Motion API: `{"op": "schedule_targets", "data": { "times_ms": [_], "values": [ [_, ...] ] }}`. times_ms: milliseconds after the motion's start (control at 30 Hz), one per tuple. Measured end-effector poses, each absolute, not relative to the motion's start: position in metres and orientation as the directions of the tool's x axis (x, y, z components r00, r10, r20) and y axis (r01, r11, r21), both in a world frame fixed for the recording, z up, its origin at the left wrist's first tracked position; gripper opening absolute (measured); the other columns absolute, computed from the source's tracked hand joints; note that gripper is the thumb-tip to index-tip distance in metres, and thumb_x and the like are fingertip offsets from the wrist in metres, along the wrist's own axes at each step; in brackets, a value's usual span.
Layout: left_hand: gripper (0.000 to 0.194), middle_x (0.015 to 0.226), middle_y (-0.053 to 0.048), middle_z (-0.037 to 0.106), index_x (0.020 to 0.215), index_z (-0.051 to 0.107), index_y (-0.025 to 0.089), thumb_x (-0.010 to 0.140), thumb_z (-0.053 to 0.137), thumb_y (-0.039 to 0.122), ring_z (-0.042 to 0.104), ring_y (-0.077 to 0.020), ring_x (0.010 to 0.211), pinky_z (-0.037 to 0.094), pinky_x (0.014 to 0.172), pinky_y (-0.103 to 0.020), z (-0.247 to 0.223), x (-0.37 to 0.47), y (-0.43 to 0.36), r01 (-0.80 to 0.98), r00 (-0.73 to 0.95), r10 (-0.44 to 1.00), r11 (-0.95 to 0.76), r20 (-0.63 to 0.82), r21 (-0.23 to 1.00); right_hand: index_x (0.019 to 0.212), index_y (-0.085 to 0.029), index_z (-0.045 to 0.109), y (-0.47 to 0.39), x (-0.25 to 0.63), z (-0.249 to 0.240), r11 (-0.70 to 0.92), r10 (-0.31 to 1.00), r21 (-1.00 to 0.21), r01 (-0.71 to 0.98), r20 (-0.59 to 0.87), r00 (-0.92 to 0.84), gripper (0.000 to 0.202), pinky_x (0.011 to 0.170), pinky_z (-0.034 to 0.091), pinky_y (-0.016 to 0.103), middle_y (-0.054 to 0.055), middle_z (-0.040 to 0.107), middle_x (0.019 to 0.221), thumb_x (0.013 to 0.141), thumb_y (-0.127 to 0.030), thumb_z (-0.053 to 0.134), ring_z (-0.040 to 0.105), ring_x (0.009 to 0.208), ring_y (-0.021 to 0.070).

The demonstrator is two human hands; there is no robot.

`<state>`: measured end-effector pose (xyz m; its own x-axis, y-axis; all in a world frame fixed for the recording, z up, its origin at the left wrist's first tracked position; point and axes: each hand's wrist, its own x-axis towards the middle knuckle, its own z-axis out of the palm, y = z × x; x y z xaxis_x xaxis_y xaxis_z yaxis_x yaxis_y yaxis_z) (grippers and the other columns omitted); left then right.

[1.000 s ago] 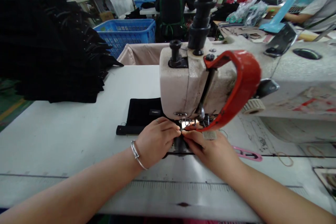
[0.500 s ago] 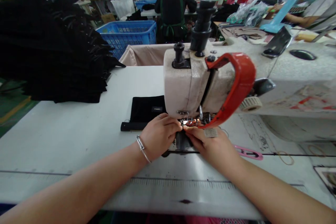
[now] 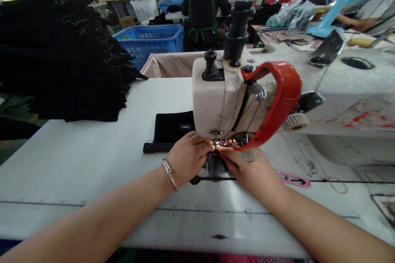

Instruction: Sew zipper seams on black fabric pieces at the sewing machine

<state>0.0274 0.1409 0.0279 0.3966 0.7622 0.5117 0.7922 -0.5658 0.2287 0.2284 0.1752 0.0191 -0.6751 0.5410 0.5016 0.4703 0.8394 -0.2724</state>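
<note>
A white sewing machine (image 3: 212, 98) with a red curved guard (image 3: 285, 94) stands over the white table. My left hand (image 3: 189, 158) is closed at the needle area, its fingertips pressed down beside the presser foot. From the other side my right hand (image 3: 247, 166) is closed too, its fingertips almost meeting the left ones. What the fingers pinch is too small and hidden to name. A black fabric piece (image 3: 168, 127) with a small label lies flat behind my left hand and runs under the machine head.
On the left is a tall stack of black fabric (image 3: 61, 57). Behind the table are a blue basket (image 3: 151, 41) and a person (image 3: 202, 8) seen from behind. A pink tool (image 3: 294, 178) lies right of my right hand. A ruler scale (image 3: 197, 213) runs along the front.
A metal lever and threads now show in the slot of the machine head. Both hands have stayed nearly in place. Dark fabric now shows at the far left edge.
</note>
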Motion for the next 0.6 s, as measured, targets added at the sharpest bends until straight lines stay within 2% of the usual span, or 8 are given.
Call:
{"op": "schedule_targets", "data": {
  "times_ms": [233, 600],
  "values": [
    [0.02, 0.095, -0.004, 0.072, 0.088, 0.071, 0.018, 0.083, 0.056, 0.006, 0.066, -0.0178, 0.093, 0.054, 0.09, -0.033, 0.0278, 0.0283, 0.1408, 0.799, 0.386, 0.77, -0.555, 0.508, 0.232, 0.104, -0.012, 0.069, 0.1735, 0.2273, 0.02, 0.846, 0.526, -0.246, 0.473, 0.535, -0.661, 0.021, 0.08, 0.056, 0.038, 0.012, 0.07, 0.097, 0.088, -0.011, 0.055, 0.062, 0.091, 0.0252],
    [0.02, 0.095, -0.005, 0.072, 0.088, 0.072, 0.018, 0.083, 0.057, 0.006, 0.064, -0.0182, 0.094, 0.054, 0.09, -0.033, 0.0268, 0.0291, 0.1408, 0.812, 0.341, 0.79, -0.521, 0.51, 0.263, 0.1, -0.013, 0.069, 0.1753, 0.2286, 0.015, 0.837, 0.542, -0.267, 0.477, 0.527, -0.655, 0.018, 0.08, 0.055, 0.038, 0.013, 0.069, 0.099, 0.087, -0.012, 0.057, 0.061, 0.092, 0.0255]
  ]
}}
